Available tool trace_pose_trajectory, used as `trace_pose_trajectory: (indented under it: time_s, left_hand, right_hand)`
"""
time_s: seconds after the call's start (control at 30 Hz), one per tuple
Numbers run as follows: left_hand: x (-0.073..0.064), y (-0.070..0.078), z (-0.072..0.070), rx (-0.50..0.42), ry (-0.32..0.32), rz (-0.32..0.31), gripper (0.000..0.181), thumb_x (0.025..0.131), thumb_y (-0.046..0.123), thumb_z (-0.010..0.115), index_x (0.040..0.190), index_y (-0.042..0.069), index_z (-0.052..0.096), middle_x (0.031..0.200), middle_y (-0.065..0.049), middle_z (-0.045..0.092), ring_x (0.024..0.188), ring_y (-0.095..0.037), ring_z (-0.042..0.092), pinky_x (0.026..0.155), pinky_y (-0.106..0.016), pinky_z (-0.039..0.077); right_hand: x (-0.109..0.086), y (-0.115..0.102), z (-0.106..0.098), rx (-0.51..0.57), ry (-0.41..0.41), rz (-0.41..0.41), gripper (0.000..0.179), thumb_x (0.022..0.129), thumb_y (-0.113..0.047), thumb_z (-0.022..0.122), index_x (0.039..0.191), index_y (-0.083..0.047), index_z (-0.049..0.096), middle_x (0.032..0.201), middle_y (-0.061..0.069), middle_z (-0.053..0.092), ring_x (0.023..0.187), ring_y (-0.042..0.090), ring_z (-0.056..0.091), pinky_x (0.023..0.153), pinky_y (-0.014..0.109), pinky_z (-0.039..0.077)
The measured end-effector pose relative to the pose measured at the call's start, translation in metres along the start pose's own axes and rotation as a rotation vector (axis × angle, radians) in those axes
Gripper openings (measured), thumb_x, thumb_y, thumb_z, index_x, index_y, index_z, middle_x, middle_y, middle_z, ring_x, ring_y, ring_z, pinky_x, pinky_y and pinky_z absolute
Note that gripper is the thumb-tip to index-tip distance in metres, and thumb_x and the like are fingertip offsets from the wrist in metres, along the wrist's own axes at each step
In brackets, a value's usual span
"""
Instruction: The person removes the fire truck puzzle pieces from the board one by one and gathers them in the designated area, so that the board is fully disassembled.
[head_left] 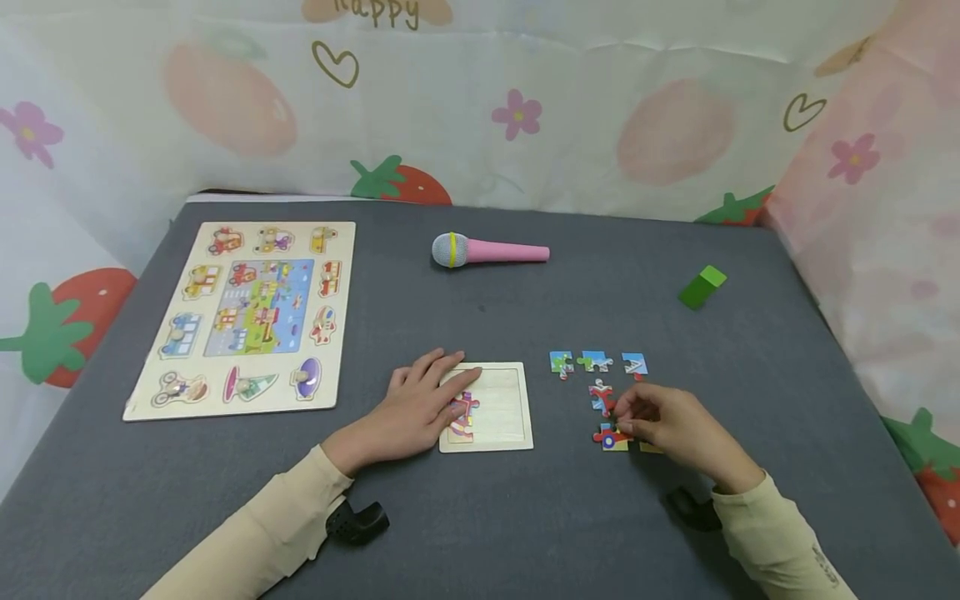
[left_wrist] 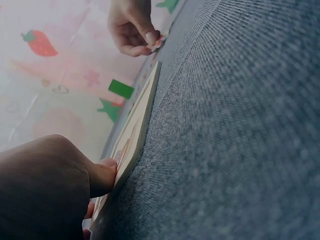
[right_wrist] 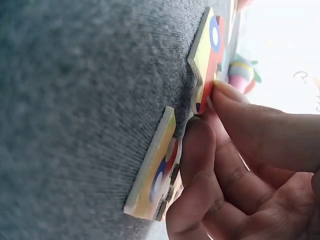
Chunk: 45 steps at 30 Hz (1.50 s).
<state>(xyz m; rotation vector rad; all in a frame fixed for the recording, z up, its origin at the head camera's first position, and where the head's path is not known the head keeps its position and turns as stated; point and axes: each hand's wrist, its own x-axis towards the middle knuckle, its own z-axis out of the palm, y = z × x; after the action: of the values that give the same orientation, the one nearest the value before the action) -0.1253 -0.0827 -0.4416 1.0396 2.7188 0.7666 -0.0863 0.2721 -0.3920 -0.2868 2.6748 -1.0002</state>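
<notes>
My left hand (head_left: pixel 420 408) rests with extended fingers on the left part of a small wooden puzzle tray (head_left: pixel 501 448). Partly under those fingers, a puzzle piece (head_left: pixel 465 421) lies inside the tray; the left wrist view shows the thumb (left_wrist: pixel 104 177) on the tray's edge. To the right, my right hand (head_left: pixel 675 429) pinches the end of a red and yellow puzzle piece with a blue wheel (right_wrist: pixel 204 65) between thumb and fingertips. Another wheel piece (right_wrist: pixel 152 187) lies on the cloth just below that hand. Other loose pieces (head_left: pixel 596 361) lie beyond it.
A large wooden vehicle puzzle board (head_left: pixel 341 317) lies at the left. Farther back are a pink toy microphone (head_left: pixel 506 252) and, at the right, a green block (head_left: pixel 702 287). Grey cloth (head_left: pixel 480 517) covers the table, with a printed curtain (head_left: pixel 570 50) behind.
</notes>
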Motion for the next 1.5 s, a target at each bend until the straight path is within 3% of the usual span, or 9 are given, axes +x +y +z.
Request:
trace_pose_trajectory:
  time_s: [0.3,0.53,0.63,0.83,0.97,1.13,1.3,1.5]
  left_hand:
    - [0.001,0.0,-0.001,0.006,0.014,-0.005,0.052,0.101,0.03,0.045,0.15,0.017,0.034,0.154,-0.012,0.028,0.143,-0.035,0.019,0.101,-0.053,0.022]
    - [0.001,-0.001,-0.002,-0.018,0.048,-0.023,0.055,0.1,0.03,0.047,0.15,0.014,0.031,0.152,-0.012,0.031,0.142,-0.034,0.021,0.1,-0.054,0.022]
    - [0.0,-0.002,-0.002,-0.021,0.051,-0.029,0.054,0.101,0.03,0.047,0.15,0.015,0.031,0.152,-0.011,0.032,0.143,-0.034,0.021,0.101,-0.054,0.022]
    - [-0.002,-0.002,0.001,-0.026,0.057,-0.023,0.054,0.1,0.029,0.047,0.15,0.014,0.032,0.152,-0.012,0.032,0.142,-0.034,0.021,0.101,-0.054,0.022]
    - [-0.003,-0.001,0.002,-0.021,0.064,-0.029,0.053,0.1,0.027,0.048,0.15,0.015,0.032,0.152,-0.012,0.032,0.142,-0.034,0.021,0.101,-0.054,0.022]
    - [-0.002,0.001,0.003,-0.02,0.054,-0.033,0.052,0.1,0.026,0.047,0.149,0.016,0.033,0.152,-0.011,0.032,0.142,-0.034,0.021,0.1,-0.053,0.023]
    - [0.0,0.002,0.004,0.0,0.071,-0.018,0.051,0.1,0.027,0.048,0.148,0.015,0.035,0.151,-0.011,0.034,0.141,-0.033,0.023,0.099,-0.053,0.024]
    - [0.001,-0.001,0.002,-0.026,0.058,0.0,0.054,0.1,0.03,0.049,0.148,0.013,0.034,0.151,-0.012,0.032,0.141,-0.036,0.021,0.099,-0.054,0.024]
  right_hand:
    - [0.001,-0.002,0.0,-0.022,0.002,-0.002,0.009,0.087,-0.006,0.069,0.092,-0.01,0.064,0.086,0.0,0.068,0.077,0.012,0.063,0.061,0.025,0.049]
    - [0.001,-0.01,-0.015,-0.134,0.088,-0.031,0.008,0.088,-0.011,0.069,0.094,-0.014,0.064,0.086,-0.001,0.067,0.075,0.014,0.059,0.059,0.027,0.047]
    - [0.005,-0.02,-0.015,-0.127,0.095,-0.057,0.007,0.089,-0.012,0.068,0.095,-0.014,0.065,0.086,0.0,0.067,0.076,0.014,0.059,0.061,0.027,0.048]
    - [0.025,-0.051,0.016,-0.099,0.047,-0.195,0.008,0.087,-0.009,0.07,0.094,-0.01,0.065,0.085,-0.003,0.065,0.073,0.01,0.059,0.064,0.027,0.049]
    - [0.044,-0.075,0.044,-0.131,-0.041,-0.278,0.015,0.087,-0.011,0.07,0.1,-0.007,0.064,0.084,-0.004,0.062,0.072,0.008,0.056,0.066,0.025,0.047]
    - [0.063,-0.096,0.07,-0.226,-0.129,-0.323,0.028,0.087,-0.015,0.071,0.111,-0.004,0.062,0.087,0.001,0.06,0.074,0.01,0.053,0.067,0.025,0.046]
    - [0.073,-0.109,0.085,-0.271,-0.096,-0.301,0.026,0.085,-0.013,0.072,0.109,-0.006,0.063,0.09,0.004,0.059,0.076,0.014,0.055,0.068,0.029,0.047]
    - [0.076,-0.119,0.094,-0.258,-0.076,-0.227,0.021,0.084,-0.013,0.072,0.101,-0.008,0.062,0.084,0.003,0.054,0.067,0.013,0.051,0.059,0.028,0.043]
